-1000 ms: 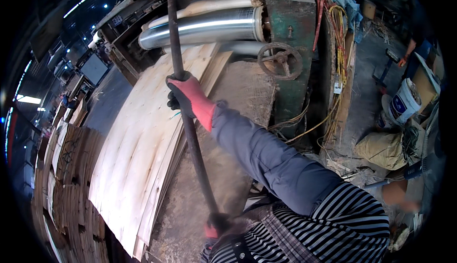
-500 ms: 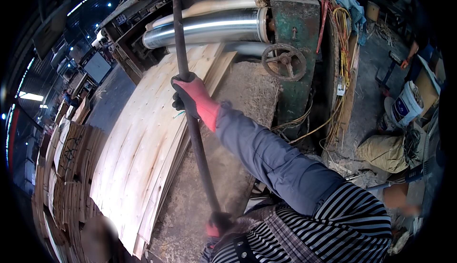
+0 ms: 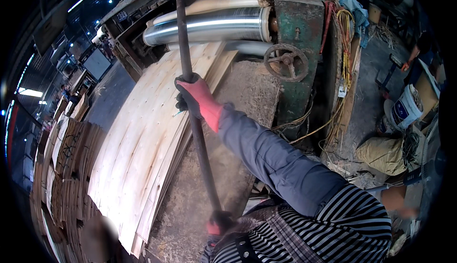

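While the pole [image 3: 193,120] runs from the top edge of the head view down to the person's waist, the right hand [image 3: 196,96], in a red-and-black glove, is wrapped tight around it at mid-length, fingers curled fully about the shaft. Down low, the left hand [image 3: 216,222] closes on the pole's lower end, also gloved, though the striped apron hides most of it; the fingers look clamped on the pole, just about.

The pole looks like dark steel: long, thin, rigid, and by my reckoning heavy and top-loaded, so the wide two-handed spacing seen here is the sound way to take it. The shaft looks smooth and could slip, which makes the gloves sensible.

It stands just in front of the veneer sheets [image 3: 143,144], a pale, thin stack that bows and would crack easily. Beyond sits the roller [image 3: 209,25], shiny, mounted in the green machine [image 3: 300,39] with its handwheel [image 3: 287,62]. A white bucket [image 3: 403,108] and a sack [image 3: 381,153] lie well off to the right.

Against the earlier frames, the pole stands a touch more upright and further right in the picture, the right hand rides in much the same spot on the shaft, and both grips stay shut. The sheets have not shifted.
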`<state>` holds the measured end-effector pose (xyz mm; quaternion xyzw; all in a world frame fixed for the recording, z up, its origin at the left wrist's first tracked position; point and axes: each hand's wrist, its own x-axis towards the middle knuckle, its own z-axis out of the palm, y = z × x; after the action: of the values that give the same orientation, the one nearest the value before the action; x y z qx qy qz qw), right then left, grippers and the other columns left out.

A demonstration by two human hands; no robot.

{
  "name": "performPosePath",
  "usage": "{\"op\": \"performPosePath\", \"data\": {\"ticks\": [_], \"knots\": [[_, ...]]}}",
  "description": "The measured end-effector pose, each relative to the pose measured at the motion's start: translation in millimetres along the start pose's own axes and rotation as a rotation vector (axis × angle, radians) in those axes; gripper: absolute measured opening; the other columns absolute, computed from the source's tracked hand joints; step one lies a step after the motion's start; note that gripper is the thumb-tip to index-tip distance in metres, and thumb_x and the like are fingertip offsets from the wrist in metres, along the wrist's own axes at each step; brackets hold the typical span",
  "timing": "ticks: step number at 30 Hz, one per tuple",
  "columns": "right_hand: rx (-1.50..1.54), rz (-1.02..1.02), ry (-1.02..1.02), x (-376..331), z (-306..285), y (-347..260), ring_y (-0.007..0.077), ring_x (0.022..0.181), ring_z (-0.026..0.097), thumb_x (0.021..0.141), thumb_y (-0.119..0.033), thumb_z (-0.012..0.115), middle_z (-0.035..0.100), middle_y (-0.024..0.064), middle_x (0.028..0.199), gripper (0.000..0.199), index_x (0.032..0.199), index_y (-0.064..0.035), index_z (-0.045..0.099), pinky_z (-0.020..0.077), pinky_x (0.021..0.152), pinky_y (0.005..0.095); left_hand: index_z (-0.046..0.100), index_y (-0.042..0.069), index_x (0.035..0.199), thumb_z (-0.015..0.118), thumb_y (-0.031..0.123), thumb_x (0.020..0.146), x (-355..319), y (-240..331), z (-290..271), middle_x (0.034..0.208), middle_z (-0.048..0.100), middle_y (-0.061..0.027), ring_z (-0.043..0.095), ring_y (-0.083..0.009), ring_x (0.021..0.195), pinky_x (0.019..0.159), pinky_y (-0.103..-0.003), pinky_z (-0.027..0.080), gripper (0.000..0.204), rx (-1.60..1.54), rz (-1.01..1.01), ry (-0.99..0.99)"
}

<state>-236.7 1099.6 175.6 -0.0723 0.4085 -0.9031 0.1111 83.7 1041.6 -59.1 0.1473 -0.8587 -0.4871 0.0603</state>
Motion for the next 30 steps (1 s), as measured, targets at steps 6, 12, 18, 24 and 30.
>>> {"op": "performPosePath", "data": {"ticks": [6, 12, 18, 24, 30], "knots": [[-0.019, 0.008, -0.018, 4.4, -3.4, 2.9, 0.0164, 0.033, 0.046, 0.077, -0.016, 0.056, 0.045, 0.0053, 0.049, 0.016, 0.078, -0.0062, 0.043, 0.0409, 0.032, 0.0284, 0.051, 0.002, 0.072, 0.037, 0.057, 0.080, 2.0, -3.6, 5.9, 0.063, 0.058, -0.0079, 0.050, -0.0122, 0.052, 0.048, -0.026, 0.039, 0.058, -0.045, 0.177, 0.050], [-0.005, 0.020, -0.030, 4.9, -5.4, 4.7, 0.0163, 0.033, 0.045, 0.077, -0.016, 0.056, 0.045, 0.0053, 0.050, 0.017, 0.078, -0.0062, 0.043, 0.0400, 0.032, 0.0283, 0.050, 0.001, 0.073, 0.041, 0.050, 0.082, 4.9, -5.6, 7.4, 0.064, 0.059, -0.0101, 0.051, -0.0133, 0.053, 0.048, -0.026, 0.040, 0.051, -0.083, 0.247, 0.011], [-0.017, 0.012, -0.019, 4.6, -6.0, 3.6, 0.0157, 0.033, 0.044, 0.077, -0.015, 0.055, 0.044, 0.0052, 0.050, 0.016, 0.077, -0.0061, 0.042, 0.0400, 0.032, 0.0278, 0.051, 0.001, 0.075, 0.044, 0.043, 0.082, 5.0, -15.0, 8.6, 0.068, 0.059, -0.0102, 0.053, -0.0146, 0.055, 0.049, -0.027, 0.042, 0.043, -0.136, 0.123, -0.032], [-0.011, 0.030, -0.034, -8.4, -3.7, 2.6, 0.0146, 0.033, 0.044, 0.077, -0.014, 0.055, 0.044, 0.0044, 0.050, 0.014, 0.077, -0.0066, 0.042, 0.0399, 0.032, 0.0270, 0.051, -0.002, 0.087, 0.036, 0.023, 0.084, -10.3, 2.1, 2.0, 0.078, 0.055, -0.0103, 0.052, -0.0178, 0.068, 0.060, -0.032, 0.045, 0.030, -0.488, -0.150, -0.104], [-0.021, 0.096, -0.023, -32.9, 8.2, 17.8, 0.0134, 0.034, 0.044, 0.078, -0.014, 0.055, 0.043, 0.0029, 0.049, 0.014, 0.079, -0.0070, 0.043, 0.0395, 0.032, 0.0265, 0.057, 0.000, 0.080, 0.050, 0.017, 0.075, -39.1, -25.5, -6.5, 0.073, 0.061, -0.0086, 0.058, -0.0184, 0.067, 0.060, -0.030, 0.047, 0.019, -0.318, -0.221, 0.015]]}}
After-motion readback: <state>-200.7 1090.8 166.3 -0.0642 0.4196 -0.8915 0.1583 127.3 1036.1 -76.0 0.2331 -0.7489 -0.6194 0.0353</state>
